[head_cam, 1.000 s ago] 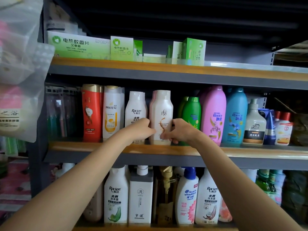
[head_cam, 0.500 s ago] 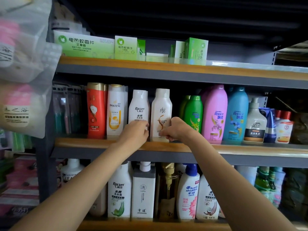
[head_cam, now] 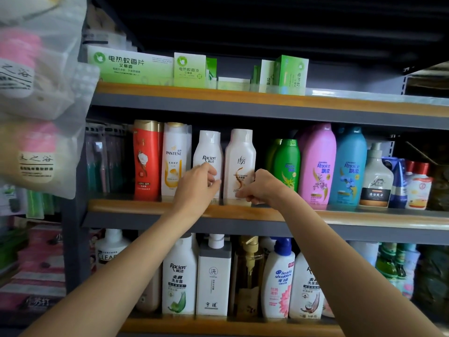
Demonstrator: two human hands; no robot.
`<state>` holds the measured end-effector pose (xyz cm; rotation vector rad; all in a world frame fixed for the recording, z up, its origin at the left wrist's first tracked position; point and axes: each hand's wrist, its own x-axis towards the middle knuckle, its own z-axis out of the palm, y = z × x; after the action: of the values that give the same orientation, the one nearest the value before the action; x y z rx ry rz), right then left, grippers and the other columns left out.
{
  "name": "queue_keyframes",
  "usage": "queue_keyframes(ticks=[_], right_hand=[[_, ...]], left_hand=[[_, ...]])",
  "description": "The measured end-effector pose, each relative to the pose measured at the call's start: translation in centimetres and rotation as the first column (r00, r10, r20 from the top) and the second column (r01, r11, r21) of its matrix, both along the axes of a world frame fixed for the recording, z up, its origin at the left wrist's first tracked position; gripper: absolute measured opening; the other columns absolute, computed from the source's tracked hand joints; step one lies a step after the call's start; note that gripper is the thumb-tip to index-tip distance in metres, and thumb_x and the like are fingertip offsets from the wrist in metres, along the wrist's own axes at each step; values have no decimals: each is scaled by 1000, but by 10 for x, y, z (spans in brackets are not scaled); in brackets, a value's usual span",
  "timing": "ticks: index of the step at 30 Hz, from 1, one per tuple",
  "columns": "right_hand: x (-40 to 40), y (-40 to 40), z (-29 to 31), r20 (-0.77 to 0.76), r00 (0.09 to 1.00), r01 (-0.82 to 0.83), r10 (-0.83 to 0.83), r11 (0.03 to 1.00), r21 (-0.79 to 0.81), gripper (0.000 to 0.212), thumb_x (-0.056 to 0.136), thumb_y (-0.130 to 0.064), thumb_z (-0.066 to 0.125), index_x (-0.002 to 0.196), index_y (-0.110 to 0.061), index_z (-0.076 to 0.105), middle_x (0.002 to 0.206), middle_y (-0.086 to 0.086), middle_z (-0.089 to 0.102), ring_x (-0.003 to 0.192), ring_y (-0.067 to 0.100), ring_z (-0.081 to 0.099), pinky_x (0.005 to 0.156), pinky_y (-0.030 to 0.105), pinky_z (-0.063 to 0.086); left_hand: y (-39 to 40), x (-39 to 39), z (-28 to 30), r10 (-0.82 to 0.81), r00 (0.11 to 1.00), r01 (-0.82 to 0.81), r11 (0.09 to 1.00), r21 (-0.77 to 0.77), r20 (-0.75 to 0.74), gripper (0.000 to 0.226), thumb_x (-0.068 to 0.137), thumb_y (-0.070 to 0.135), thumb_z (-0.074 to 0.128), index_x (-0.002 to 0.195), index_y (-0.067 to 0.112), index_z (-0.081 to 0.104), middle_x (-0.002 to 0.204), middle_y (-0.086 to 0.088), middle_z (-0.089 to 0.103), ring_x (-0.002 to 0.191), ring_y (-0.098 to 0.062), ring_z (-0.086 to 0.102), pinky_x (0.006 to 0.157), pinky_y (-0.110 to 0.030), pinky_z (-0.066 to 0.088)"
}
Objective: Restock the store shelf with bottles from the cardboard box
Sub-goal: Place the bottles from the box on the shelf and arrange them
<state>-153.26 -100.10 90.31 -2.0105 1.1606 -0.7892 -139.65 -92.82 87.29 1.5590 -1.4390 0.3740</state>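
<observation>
On the middle shelf (head_cam: 243,212) a cream shampoo bottle (head_cam: 239,161) stands upright beside a white Raclen bottle (head_cam: 208,152). My left hand (head_cam: 196,186) is in front of the Raclen bottle's lower half, and its curled fingers hold that bottle's right edge. My right hand (head_cam: 263,188) is at the cream bottle's lower right corner, curled fingers pinching it near the base. Both bottles stand on the shelf board. No cardboard box is in view.
The same shelf holds a red bottle (head_cam: 145,161), a Pantene bottle (head_cam: 174,159), a green bottle (head_cam: 286,164), pink (head_cam: 318,164) and blue (head_cam: 349,166) Rejoice bottles. Green boxes (head_cam: 189,69) line the top shelf. More bottles fill the shelf below. Packaged goods (head_cam: 36,105) hang at left.
My left hand has moved off the cream bottle onto the Raclen bottle to its left. My right hand has stayed at the cream bottle's lower right. The camera shifted slightly.
</observation>
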Motion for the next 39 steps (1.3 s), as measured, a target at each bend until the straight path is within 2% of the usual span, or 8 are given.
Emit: queue_keyframes(ticks=[3, 7, 15, 25, 30, 33, 35, 39], right_hand=[[1, 0, 3, -58, 998, -26, 26, 1000, 2, 30, 76, 7, 69, 66, -6, 45, 62, 11, 52, 51, 18, 46, 47, 23, 41], [2, 0, 9, -151, 988, -37, 38, 999, 4, 30, 77, 6, 68, 62, -6, 45, 58, 12, 50, 43, 16, 40, 42, 22, 36], [2, 0, 11, -205, 979, -13, 11, 1000, -6, 31, 77, 4, 70, 66, -8, 43, 57, 10, 49, 43, 16, 37, 42, 22, 33], [-5, 5, 12, -235, 972, 10, -17, 999, -31, 33, 78, 2, 70, 65, -9, 41, 59, 8, 50, 46, 16, 41, 46, 22, 37], [-8, 20, 5, -273, 947, 84, -169, 951, -297, 42, 78, -16, 73, 62, -16, 34, 68, 1, 44, 74, 23, 51, 65, 29, 43], [-9, 18, -6, -176, 966, 127, -188, 942, -312, 32, 80, -21, 70, 73, -10, 41, 76, 3, 45, 82, 22, 46, 62, 27, 37], [-9, 13, -9, -152, 967, 153, -206, 940, -304, 30, 81, -23, 70, 78, -11, 44, 84, 6, 49, 81, 23, 47, 66, 28, 36], [-6, 4, -9, -193, 963, 137, -187, 960, -245, 41, 80, -27, 73, 67, -14, 37, 84, 6, 50, 80, 22, 48, 68, 29, 36]], left_hand=[[-6, -10, 5, -49, 997, 60, 970, 234, -52, 37, 87, 30, 64, 118, 11, 55, 111, -3, 64, 100, -18, 60, 84, -30, 49], [-17, -14, 12, -24, 999, 40, 906, 422, -43, 30, 84, 28, 66, 103, 5, 60, 105, -9, 66, 96, -24, 61, 76, -32, 46], [-27, -18, 18, 35, 999, -21, 890, 455, -23, 23, 84, 19, 66, 100, 4, 59, 99, -11, 64, 94, -26, 61, 68, -28, 41], [-30, -20, 14, 5, 997, 26, 906, 423, -74, 29, 81, 22, 70, 100, 2, 61, 98, -12, 66, 93, -27, 62, 79, -35, 49], [-30, -20, 11, 4, 996, 32, 912, 408, -88, 21, 81, 16, 67, 96, 2, 62, 96, -13, 67, 92, -27, 62, 77, -35, 50], [-28, -24, 10, -4, 996, 41, 912, 408, -93, 22, 83, 19, 64, 96, 2, 58, 95, -12, 64, 93, -28, 61, 68, -31, 43], [-27, -27, 10, -16, 994, 59, 917, 394, -112, 29, 84, 20, 63, 106, 4, 52, 101, -12, 61, 97, -29, 59, 70, -30, 43], [-27, -31, 8, -23, 991, 72, 927, 369, -133, 56, 86, 18, 61, 130, -1, 31, 120, -16, 56, 108, -31, 57, 88, -39, 49]])
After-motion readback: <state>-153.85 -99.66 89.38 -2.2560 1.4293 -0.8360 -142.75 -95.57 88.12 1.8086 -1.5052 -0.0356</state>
